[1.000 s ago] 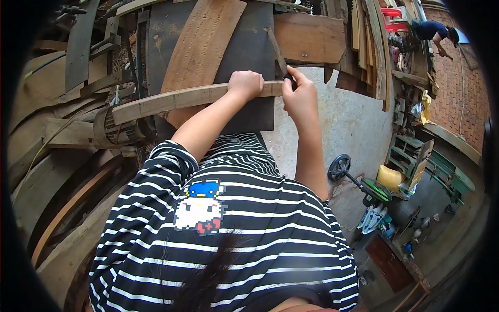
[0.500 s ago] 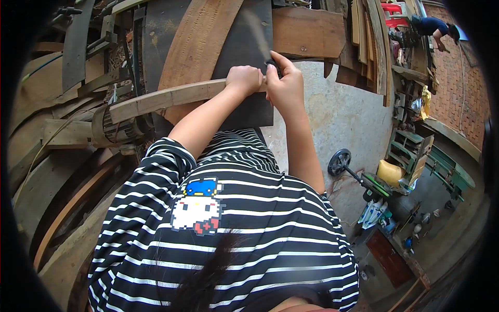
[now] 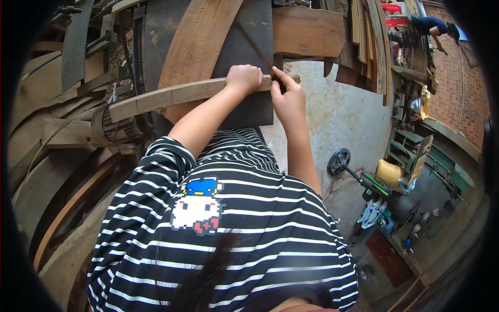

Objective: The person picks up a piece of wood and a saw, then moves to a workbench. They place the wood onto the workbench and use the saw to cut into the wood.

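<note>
My left hand (image 3: pixel 244 78) is closed in a fist around a long, slightly bowed wooden strip (image 3: pixel 166 97), which lies crosswise over the dark work surface. To its right, my right hand (image 3: pixel 289 99) grips a long, thin, dark-bladed tool (image 3: pixel 252 46), whose exact kind I cannot tell. The blade slants away from me to the upper left, and its near end overlaps the strip close to the strip's right end. Beneath the strip, a wide brown board (image 3: pixel 195 44) rests on the dark surface (image 3: pixel 254 26).
A brown wooden piece (image 3: pixel 309 31) sits at the upper right of the work surface, with several stacked planks (image 3: pixel 364 47) beyond. A motor (image 3: pixel 117 127) is below the strip's left end. A wheeled tool (image 3: pixel 339 162) lies on the concrete floor. Another person (image 3: pixel 434 27) bends over far right.
My right hand has moved slightly down and right with the tool, showing more of the strip's right end. The blade looks thinner and darker. My left hand has stayed in place.
</note>
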Available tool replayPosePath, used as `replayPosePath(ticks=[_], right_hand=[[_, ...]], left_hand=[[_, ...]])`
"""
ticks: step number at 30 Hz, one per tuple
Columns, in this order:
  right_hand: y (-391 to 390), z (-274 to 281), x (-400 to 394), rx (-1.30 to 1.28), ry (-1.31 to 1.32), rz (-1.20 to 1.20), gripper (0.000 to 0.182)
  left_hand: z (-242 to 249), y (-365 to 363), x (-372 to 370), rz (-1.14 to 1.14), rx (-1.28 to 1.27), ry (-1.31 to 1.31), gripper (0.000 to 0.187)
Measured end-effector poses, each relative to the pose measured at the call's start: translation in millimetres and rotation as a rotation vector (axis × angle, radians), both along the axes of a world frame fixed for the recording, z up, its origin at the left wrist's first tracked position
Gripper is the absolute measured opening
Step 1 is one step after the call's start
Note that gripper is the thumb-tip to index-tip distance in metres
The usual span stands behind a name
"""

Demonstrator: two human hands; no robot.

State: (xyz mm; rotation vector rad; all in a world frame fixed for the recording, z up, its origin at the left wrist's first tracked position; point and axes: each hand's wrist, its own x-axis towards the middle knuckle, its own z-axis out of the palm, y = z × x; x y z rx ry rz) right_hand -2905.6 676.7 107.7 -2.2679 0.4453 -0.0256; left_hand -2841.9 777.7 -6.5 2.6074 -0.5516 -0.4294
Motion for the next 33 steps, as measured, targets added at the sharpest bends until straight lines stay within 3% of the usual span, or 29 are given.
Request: replayPosePath(ticks=[4, 6, 11, 14, 16, 21, 24, 26, 31, 33], right_hand=[[-5.4, -6.4, -5.4, -0.069, -0.027, -0.053, 0.032], [-8.4, -5.2, -6.9, -0.311, 0.104, -0.083, 0.034], [-9.2, -8.4, -15.1, -0.293, 0.056, -0.038, 0.031], [-14.1, -29.0, -19.9, -0.316, -0.130, -0.107, 0.029], [-21.8, -40.2, -22.1, -0.312, 0.175, 0.008, 0.031], [-27.3, -67.9, -28.1, -0.204, -0.236, -0.073, 0.021], [-36.2, -81.7, -31.9, -0.098, -0.109, -0.036, 0.023], [-34.0, -78.3, -31.8, -0.104, -0.215, -0.025, 0.021], [-32.9, -83.5, -37.3, -0.111, -0.083, -0.096, 0.017], [-31.9, -85.0, -37.9, -0.074, -0.198, -0.099, 0.016]], left_hand=[[0.8, -0.3, -0.3, 0.010, -0.008, -0.011, 0.042], [3.1, -0.8, 0.8, 0.003, 0.010, 0.025, 0.041], [2.5, -1.7, 0.7, 0.010, -0.004, 0.020, 0.042], [5.3, -0.4, 1.9, 0.000, 0.037, 0.070, 0.039], [1.1, -0.6, 0.3, 0.015, 0.008, 0.003, 0.042], [-2.7, -1.1, -0.2, 0.005, 0.010, 0.012, 0.042], [-0.9, -0.6, 0.5, 0.001, 0.007, 0.016, 0.042], [0.9, 0.2, 2.4, 0.002, 0.006, 0.027, 0.042], [-0.5, -0.8, 0.5, -0.004, 0.004, 0.008, 0.043], [0.2, -1.0, 1.9, 0.000, 0.000, 0.011, 0.043]])
